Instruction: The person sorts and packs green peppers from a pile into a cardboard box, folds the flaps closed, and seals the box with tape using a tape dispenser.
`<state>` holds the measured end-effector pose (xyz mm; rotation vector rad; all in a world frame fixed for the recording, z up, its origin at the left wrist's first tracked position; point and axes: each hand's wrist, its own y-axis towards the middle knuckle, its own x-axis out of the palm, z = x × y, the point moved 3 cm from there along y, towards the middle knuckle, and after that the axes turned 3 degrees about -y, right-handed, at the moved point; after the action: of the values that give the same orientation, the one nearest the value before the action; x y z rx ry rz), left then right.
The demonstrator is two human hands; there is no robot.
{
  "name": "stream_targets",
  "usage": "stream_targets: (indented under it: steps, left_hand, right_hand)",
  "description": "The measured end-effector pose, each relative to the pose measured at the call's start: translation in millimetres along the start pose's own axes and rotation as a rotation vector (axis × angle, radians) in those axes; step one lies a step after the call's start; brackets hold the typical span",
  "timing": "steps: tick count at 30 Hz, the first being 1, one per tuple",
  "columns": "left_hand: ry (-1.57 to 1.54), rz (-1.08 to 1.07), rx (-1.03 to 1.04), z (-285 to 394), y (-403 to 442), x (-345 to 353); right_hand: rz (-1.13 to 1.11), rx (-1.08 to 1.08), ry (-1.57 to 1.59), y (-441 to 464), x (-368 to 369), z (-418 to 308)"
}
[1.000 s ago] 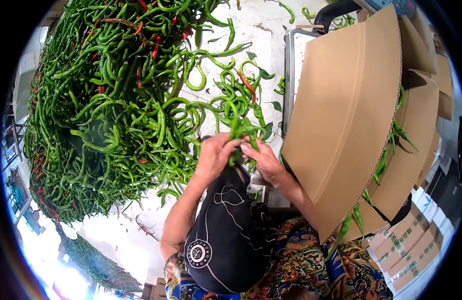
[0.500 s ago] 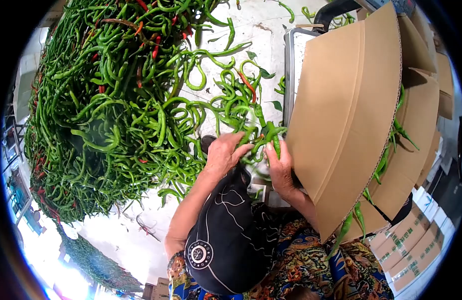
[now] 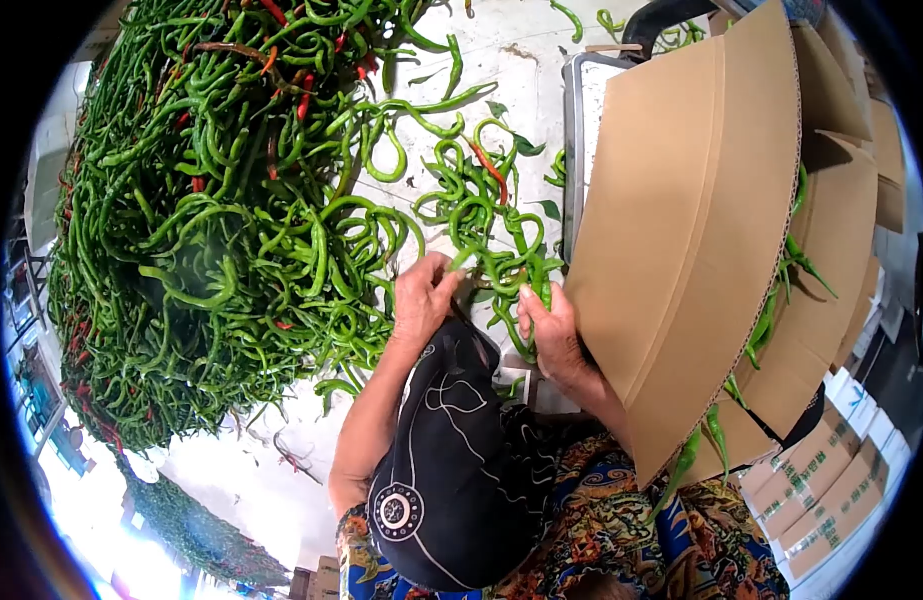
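My left hand (image 3: 421, 300) is closed, thumb and fingers pinching the end of a green chili pepper (image 3: 464, 257). Close on its right, my right hand (image 3: 553, 338) has its thumb and fingers closed around more green chili peppers (image 3: 539, 288), at the near end of a small group of curled ones. A red chili pepper (image 3: 490, 172) lies among the loose green ones just beyond both hands. The fingertips of the right hand are partly hidden behind the peppers.
A large heap of green chili peppers (image 3: 211, 230) with some red ones fills the left. At the right, an open cardboard box (image 3: 681, 220) has peppers showing between its flaps, next to a grey-rimmed tray (image 3: 573, 130). Black patterned fabric (image 3: 461, 470) lies between my forearms.
My left hand has moved slightly left and up, away from the right hand, with a pepper at its fingertips. My right hand has shifted slightly left and stays on its peppers.
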<state>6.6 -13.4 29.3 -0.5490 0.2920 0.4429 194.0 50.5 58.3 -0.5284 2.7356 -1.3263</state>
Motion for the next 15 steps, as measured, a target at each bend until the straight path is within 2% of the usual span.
stream_targets:
  steps: [2,4,7,10,11,14,15]
  left_hand:
    - [-0.093,-0.143,-0.140,-17,-1,13]
    - [-0.002,0.063,-0.078,-4,9,17]
    - [0.289,0.367,0.228,-13,41,31]
    - [0.323,0.326,0.150,-21,59,39]
    - [0.263,0.387,0.236,-19,55,39]
    - [0.031,0.259,-0.019,17,23,22]
    - [-0.039,0.173,-0.015,26,10,21]
  right_hand:
    - [-0.045,0.046,0.014,-4,-4,5]
    - [-0.066,0.198,0.039,-15,-4,-2]
    - [-0.110,0.305,0.072,-29,-1,-3]
    - [-0.147,0.249,0.053,-30,-1,-6]
    - [-0.154,0.199,0.052,-27,-1,-8]
    - [-0.121,0.152,0.083,-20,1,-10]
    - [-0.103,0.152,0.098,-17,3,-13]
